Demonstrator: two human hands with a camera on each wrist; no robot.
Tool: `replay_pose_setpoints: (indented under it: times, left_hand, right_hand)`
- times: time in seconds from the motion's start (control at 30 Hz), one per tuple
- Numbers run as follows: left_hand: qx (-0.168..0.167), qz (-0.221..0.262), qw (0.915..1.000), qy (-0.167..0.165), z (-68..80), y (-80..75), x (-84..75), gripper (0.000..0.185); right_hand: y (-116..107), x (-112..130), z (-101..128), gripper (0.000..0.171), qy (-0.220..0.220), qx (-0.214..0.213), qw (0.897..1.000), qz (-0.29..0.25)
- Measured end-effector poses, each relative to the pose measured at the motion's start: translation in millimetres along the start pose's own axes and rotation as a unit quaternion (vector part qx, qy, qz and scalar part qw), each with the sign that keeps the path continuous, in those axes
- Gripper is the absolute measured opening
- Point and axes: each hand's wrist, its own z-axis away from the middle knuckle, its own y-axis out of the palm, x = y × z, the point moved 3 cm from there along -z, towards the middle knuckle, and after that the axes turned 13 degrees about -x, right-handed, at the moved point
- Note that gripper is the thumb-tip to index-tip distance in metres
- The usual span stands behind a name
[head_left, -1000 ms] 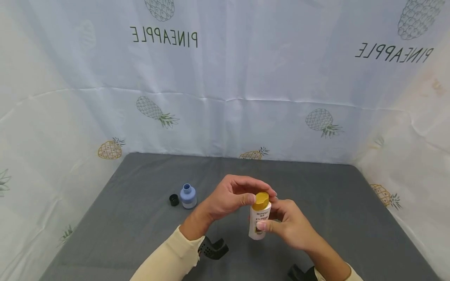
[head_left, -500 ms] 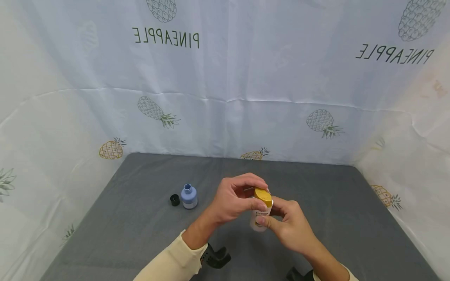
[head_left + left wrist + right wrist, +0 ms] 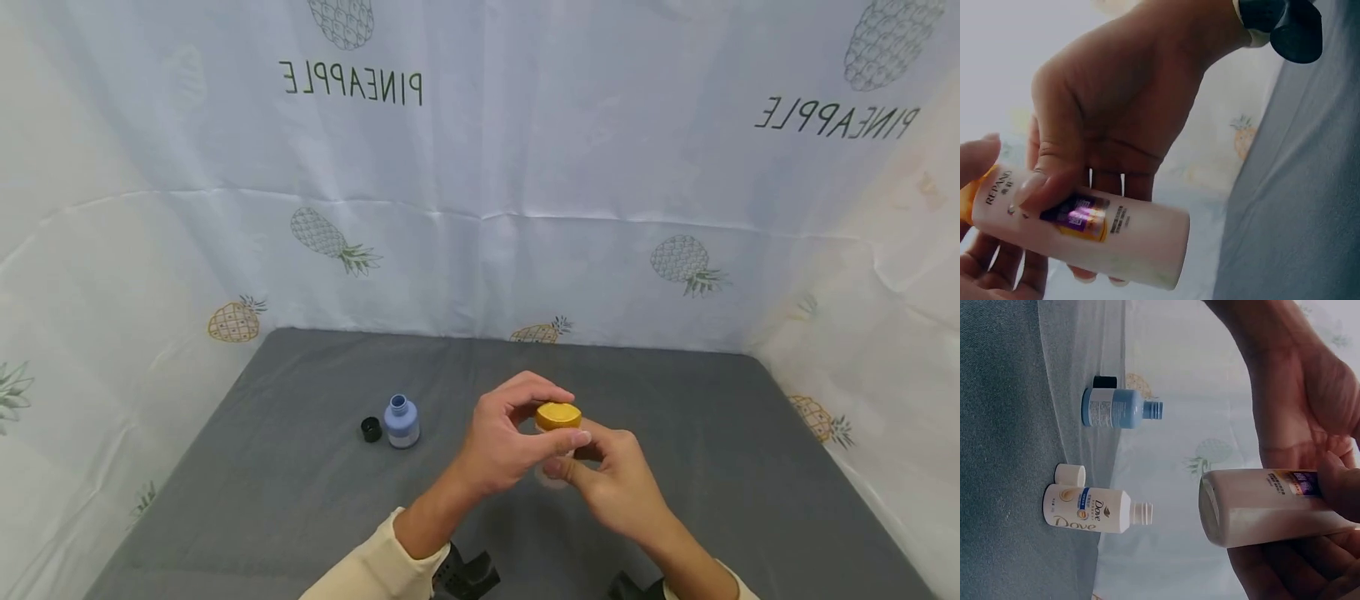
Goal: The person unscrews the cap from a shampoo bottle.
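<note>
A white lotion-type bottle [image 3: 1147, 237] with a purple and gold label is held above the grey table in front of me. My right hand [image 3: 622, 483] grips its body, thumb over the label side. Around the gold cap [image 3: 558, 414] curl the thumb and fingers of my left hand [image 3: 502, 442], thumb across the front. In the head view the two hands hide most of the bottle's body, leaving its base below them. The left wrist view shows the bottle lying sideways across the picture, cap at the left edge.
Farther left stands an uncapped blue bottle [image 3: 402, 423], its black cap [image 3: 371, 429] beside it. An uncapped white Dove bottle [image 3: 1088, 508] with a white cap [image 3: 1070, 475] shows in the right wrist view. A pineapple-print curtain [image 3: 480, 167] borders the grey table [image 3: 262, 500].
My left thumb has swung rightward across the front of the gold cap, and the left wrist has turned. The bottle has risen slightly and its cap top tips more toward me.
</note>
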Motion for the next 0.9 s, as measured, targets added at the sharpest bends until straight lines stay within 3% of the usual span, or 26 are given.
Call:
replay_pose_setpoints:
  times: [0.1, 0.2, 0.33, 0.43, 0.53, 0.6, 0.7, 0.9]
  left_hand:
    - [0.044, 0.009, 0.9988, -0.022, -1.8, -6.3, -2.2, 0.040]
    - [0.109, 0.064, 0.9915, -0.034, -7.7, -17.4, -3.6, 0.048]
    - [0.195, 0.139, 0.9696, -0.052, -17.6, -28.5, -1.3, 0.053]
    - [0.251, 0.165, 0.9511, -0.070, -24.2, -28.4, 2.1, 0.057]
    - [0.291, 0.185, 0.9352, -0.081, -27.5, -24.5, 3.1, 0.060]
    - [0.302, 0.196, 0.9294, -0.081, -27.5, -21.9, 2.9, 0.061]
    - [0.294, 0.204, 0.9303, -0.080, -25.5, -19.5, 2.8, 0.063]
    - [0.234, 0.172, 0.9549, -0.060, -19.2, -18.4, 2.7, 0.056]
  right_hand:
    - [-1.2, 0.1, 0.1, 0.026, 0.013, 0.011, 1.000, -0.006]
    - [-3.2, 0.6, -0.7, 0.027, 0.028, 0.027, 0.999, -0.017]
    - [-6.5, 0.6, -1.6, 0.027, 0.052, 0.054, 0.997, -0.035]
    - [-8.1, 0.5, -1.4, 0.026, 0.063, 0.075, 0.994, -0.054]
    - [-8.4, 1.0, -1.0, 0.023, 0.060, 0.089, 0.992, -0.070]
    - [-8.2, 1.3, -1.0, 0.022, 0.055, 0.093, 0.991, -0.075]
    - [-7.9, 1.6, -1.1, 0.022, 0.050, 0.094, 0.991, -0.076]
    - [-8.3, 1.8, -0.6, 0.023, 0.045, 0.097, 0.991, -0.083]
